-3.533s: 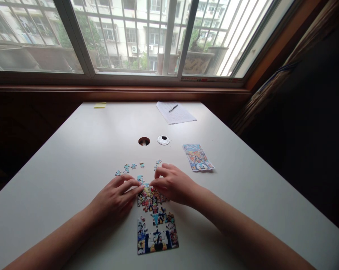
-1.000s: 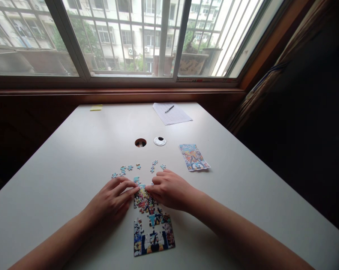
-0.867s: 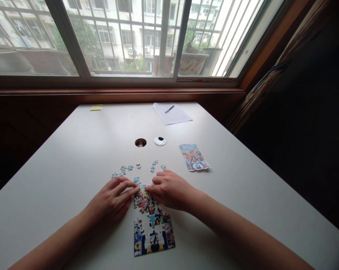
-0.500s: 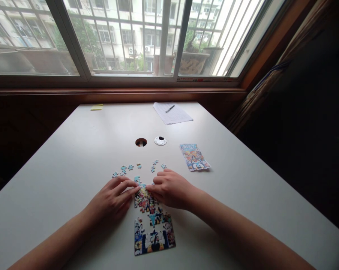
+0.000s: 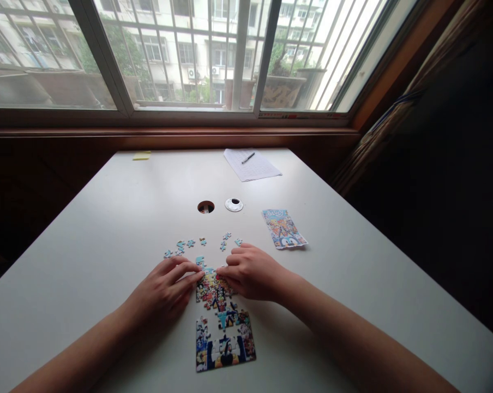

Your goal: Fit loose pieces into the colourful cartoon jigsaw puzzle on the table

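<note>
A partly joined jigsaw puzzle (image 5: pixel 216 292) with a colourful cartoon print lies on the white table. Its lower section (image 5: pixel 226 352) is dark blue with gaps among the pieces. My left hand (image 5: pixel 168 284) bends over the upper left edge, thumb and forefinger pressed against the puzzle there. From the other side my right hand (image 5: pixel 252 273) is closed, fingers curled and fingertips on the top right part of the puzzle; the pieces under them are hidden. Several loose jigsaw pieces (image 5: pixel 181 245) lie beyond my left hand, and others (image 5: pixel 226 240) are just past my right knuckles.
A printed picture sheet (image 5: pixel 284 229) with matching cartoon art lies to the right. Farther back are a round cable hole (image 5: pixel 206 207), its silver cover (image 5: pixel 234 204), papers (image 5: pixel 252 168) with a pen (image 5: pixel 248 158), and yellow sticky notes (image 5: pixel 142 155). A barred window stands behind the table.
My right hand has shifted slightly right, its fingertips drawing back a little from the left ones. My left hand stays at the puzzle's edge.
</note>
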`<action>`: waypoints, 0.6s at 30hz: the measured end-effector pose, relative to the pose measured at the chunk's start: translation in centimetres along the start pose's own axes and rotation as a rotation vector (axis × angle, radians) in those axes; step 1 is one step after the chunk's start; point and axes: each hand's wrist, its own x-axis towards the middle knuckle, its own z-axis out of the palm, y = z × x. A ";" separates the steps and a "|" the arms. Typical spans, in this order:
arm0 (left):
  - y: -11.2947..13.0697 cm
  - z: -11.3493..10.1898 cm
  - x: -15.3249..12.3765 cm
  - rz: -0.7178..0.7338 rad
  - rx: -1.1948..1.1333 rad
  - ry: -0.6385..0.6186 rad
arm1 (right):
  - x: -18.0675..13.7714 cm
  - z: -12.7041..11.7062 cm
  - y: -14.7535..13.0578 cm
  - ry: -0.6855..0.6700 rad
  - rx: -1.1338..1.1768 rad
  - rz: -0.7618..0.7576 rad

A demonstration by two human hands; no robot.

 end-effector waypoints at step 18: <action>0.1 -0.3 0.2 0.001 -0.010 0.015 | 0.0 0.0 0.0 0.003 -0.001 -0.003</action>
